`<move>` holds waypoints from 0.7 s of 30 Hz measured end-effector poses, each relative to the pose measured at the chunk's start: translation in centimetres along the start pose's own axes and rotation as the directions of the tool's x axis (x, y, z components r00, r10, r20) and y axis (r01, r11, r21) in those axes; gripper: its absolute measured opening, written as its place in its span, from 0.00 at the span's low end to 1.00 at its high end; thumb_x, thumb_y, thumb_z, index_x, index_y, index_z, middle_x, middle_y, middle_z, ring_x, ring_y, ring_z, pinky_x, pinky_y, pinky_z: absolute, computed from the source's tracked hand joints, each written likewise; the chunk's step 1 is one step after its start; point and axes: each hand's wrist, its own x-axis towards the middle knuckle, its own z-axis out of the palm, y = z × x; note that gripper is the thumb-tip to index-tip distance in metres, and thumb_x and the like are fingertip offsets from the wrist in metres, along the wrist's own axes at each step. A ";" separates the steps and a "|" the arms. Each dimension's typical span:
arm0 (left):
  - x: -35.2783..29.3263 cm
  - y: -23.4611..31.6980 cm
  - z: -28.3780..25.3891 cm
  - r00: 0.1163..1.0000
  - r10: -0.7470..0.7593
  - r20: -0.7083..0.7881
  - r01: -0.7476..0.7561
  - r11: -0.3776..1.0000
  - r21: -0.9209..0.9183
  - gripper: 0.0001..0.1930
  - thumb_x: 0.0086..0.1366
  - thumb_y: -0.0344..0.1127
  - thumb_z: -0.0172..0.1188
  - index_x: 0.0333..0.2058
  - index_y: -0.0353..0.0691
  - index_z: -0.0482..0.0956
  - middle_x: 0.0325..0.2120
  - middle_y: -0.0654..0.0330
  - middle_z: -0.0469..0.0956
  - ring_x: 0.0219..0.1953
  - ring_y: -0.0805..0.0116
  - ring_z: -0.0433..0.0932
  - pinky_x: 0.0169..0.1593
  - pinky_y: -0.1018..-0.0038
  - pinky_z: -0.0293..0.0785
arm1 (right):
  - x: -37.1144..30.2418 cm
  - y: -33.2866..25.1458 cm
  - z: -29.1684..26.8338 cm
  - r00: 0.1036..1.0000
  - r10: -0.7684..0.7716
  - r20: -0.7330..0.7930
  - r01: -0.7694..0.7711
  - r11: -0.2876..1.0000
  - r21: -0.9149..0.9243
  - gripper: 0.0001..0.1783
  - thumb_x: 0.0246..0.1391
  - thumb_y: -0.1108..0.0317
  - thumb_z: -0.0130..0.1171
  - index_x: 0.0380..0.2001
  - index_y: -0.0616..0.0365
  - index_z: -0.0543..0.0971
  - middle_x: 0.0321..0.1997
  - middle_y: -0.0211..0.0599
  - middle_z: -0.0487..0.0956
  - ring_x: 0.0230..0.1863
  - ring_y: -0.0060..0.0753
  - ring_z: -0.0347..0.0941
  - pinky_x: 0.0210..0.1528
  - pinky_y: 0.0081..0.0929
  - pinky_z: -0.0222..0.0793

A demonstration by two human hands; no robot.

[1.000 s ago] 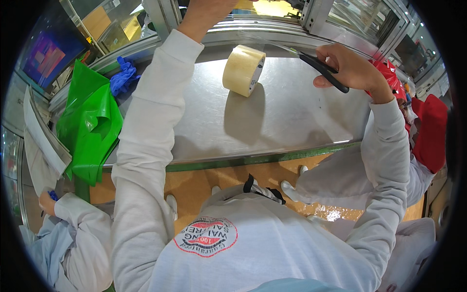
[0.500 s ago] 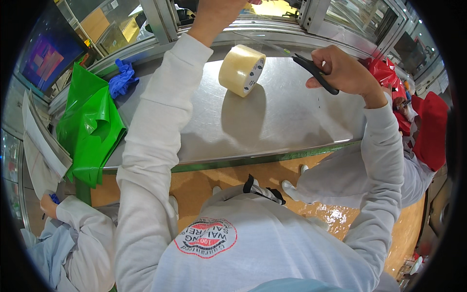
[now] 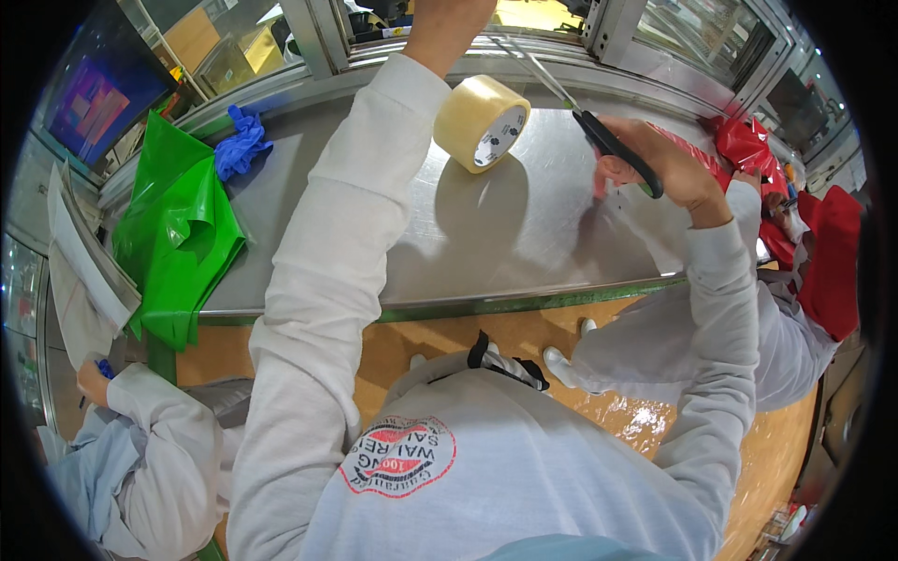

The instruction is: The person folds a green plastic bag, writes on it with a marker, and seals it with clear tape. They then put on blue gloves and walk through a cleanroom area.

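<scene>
Your right hand [image 3: 666, 161] is curling snugly around black-handled metal scissors [image 3: 593, 129], right of the yellowish, cylindrical plastic tape roll [image 3: 475, 120]; beyond the roll, your left hand [image 3: 456, 23] is reaching (grip cropped, can't tell).

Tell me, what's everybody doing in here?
Someone's right hand is holding black-handled scissors, with the blades pointing away from them. Their left hand is partly cut off by the picture's top edge, so I can't see what its fingers are doing. A roll of yellowish tape is between the arms, over a metal table. Green plastic lies to the left, near a crumpled blue glove.
</scene>
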 end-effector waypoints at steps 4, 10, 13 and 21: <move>-0.1 -1.6 0.2 0.994 -0.113 -0.012 0.111 0.988 -0.106 0.18 0.64 0.30 0.60 0.52 0.33 0.72 0.29 0.58 0.79 0.26 0.74 0.80 0.30 0.81 0.77 | -0.6 2.3 1.1 0.990 -0.143 0.022 0.136 0.972 0.191 0.18 0.54 0.54 0.64 0.30 0.57 0.70 0.24 0.27 0.73 0.27 0.21 0.72 0.31 0.21 0.65; -0.1 -1.6 -0.3 0.993 -0.115 0.037 0.120 0.981 -0.150 0.19 0.65 0.31 0.59 0.53 0.33 0.71 0.31 0.61 0.78 0.27 0.75 0.79 0.33 0.79 0.78 | -4.2 3.4 -1.6 0.989 0.119 -0.085 -0.138 0.950 -0.280 0.17 0.53 0.57 0.66 0.32 0.56 0.70 0.26 0.30 0.76 0.31 0.21 0.73 0.35 0.20 0.66; 0.4 -1.0 0.3 0.991 -0.130 0.039 0.134 0.975 -0.177 0.18 0.65 0.31 0.58 0.53 0.33 0.71 0.32 0.62 0.78 0.28 0.76 0.78 0.34 0.80 0.78 | -3.7 4.2 1.1 0.864 0.012 -0.503 0.127 0.962 0.241 0.18 0.52 0.57 0.67 0.30 0.57 0.71 0.27 0.33 0.78 0.28 0.21 0.74 0.33 0.18 0.67; -0.1 -1.5 -0.1 0.990 -0.139 0.036 0.143 0.978 -0.151 0.20 0.64 0.30 0.59 0.53 0.31 0.70 0.33 0.61 0.77 0.28 0.75 0.78 0.33 0.81 0.77 | -1.8 5.0 -2.7 0.832 0.031 -0.554 -0.460 0.595 -0.659 0.24 0.37 0.53 0.72 0.26 0.59 0.73 0.25 0.39 0.77 0.28 0.38 0.74 0.30 0.32 0.68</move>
